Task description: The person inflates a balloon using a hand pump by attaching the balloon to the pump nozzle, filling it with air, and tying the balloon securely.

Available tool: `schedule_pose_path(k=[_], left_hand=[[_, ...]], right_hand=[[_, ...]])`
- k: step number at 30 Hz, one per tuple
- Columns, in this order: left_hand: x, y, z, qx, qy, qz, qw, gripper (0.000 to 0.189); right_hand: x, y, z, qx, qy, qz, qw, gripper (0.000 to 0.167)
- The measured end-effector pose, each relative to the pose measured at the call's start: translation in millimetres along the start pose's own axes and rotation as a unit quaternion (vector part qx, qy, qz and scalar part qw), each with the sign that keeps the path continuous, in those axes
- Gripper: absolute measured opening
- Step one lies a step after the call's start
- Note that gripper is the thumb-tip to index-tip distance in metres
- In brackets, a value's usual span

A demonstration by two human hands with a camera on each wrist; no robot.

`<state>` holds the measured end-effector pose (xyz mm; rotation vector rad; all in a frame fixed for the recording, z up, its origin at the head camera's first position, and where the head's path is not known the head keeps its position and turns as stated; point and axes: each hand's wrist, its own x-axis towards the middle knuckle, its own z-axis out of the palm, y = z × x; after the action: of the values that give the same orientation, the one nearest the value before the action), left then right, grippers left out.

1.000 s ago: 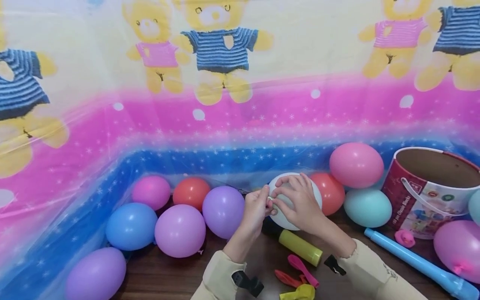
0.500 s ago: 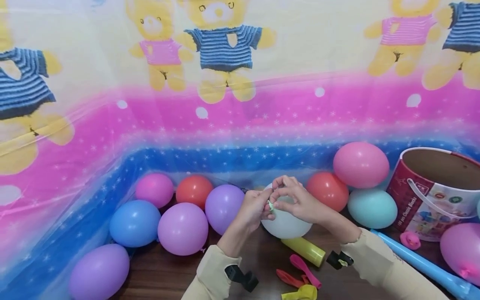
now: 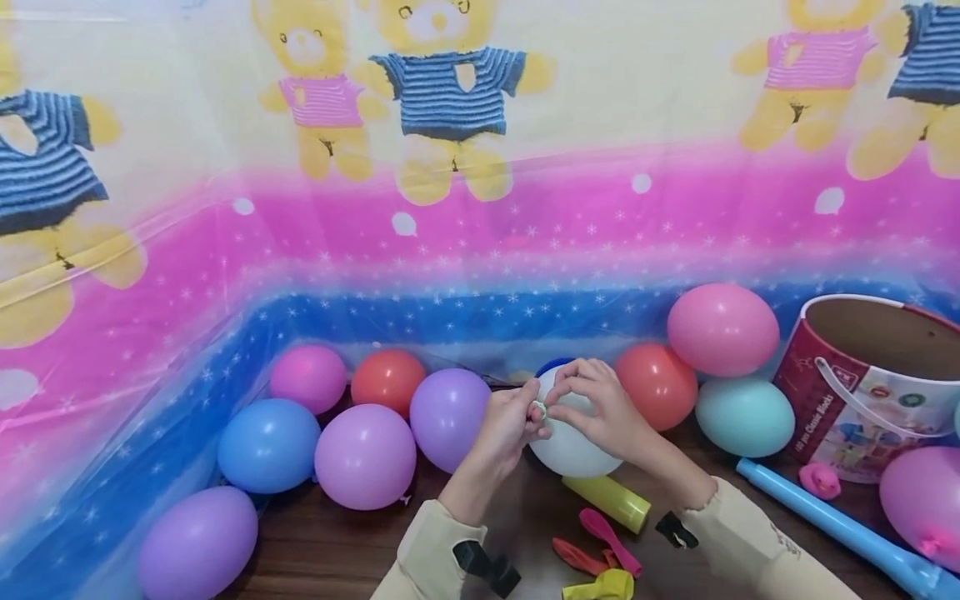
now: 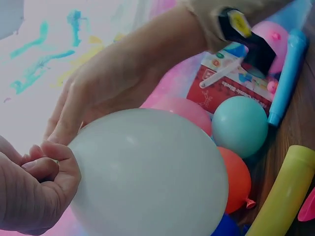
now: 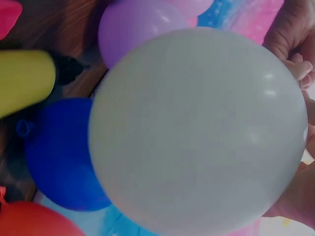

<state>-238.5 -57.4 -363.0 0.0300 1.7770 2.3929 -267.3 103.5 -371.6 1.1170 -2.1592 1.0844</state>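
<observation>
Wooden table (image 3: 345,550), red bucket (image 3: 862,392), interior unseen

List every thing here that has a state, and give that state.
white balloon: inflated, neck pinched between both hands
left hand: grip pinches the neck
right hand: fingers curled at the neck
dark blue balloon: inflated, lying behind the white one
bucket: open, upright
pink, orange, yellow balloons: flat, not inflated
yellow pump: lying down
</observation>
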Motion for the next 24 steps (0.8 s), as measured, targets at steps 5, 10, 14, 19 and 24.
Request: schedule_pose_path(k=[5, 10, 14, 19, 24], left_hand=[[-3.6, 1.6, 4.6, 0.02, 0.012, 0.017, 0.9996, 0.029], [-4.4, 2.8, 6.9, 0.037, 0.027, 0.021, 0.9987, 0.035], [-0.9, 5.7, 3.9, 0.044, 0.031, 0.013, 0.9985, 0.044], [7.3, 9.1, -2.2, 0.04, 0.006, -0.019, 0.999, 0.042], [14.9, 8.7, -7.7, -0.007, -0.022, -0.065, 0.9976, 0.036]], right_hand=[[2.2, -6, -3, 0.019, -0.017, 0.042, 0.9988, 0.012], [4.8, -20, -3, 0.001, -0.036, 0.105, 0.9938, 0.007], [2.7, -28, 3, -0.049, -0.033, 0.078, 0.9952, 0.01], [-3.5, -27, 2, -0.072, -0.05, -0.023, 0.9959, 0.014], [-5.6, -17, -4, -0.028, -0.109, -0.044, 0.9928, 0.013]])
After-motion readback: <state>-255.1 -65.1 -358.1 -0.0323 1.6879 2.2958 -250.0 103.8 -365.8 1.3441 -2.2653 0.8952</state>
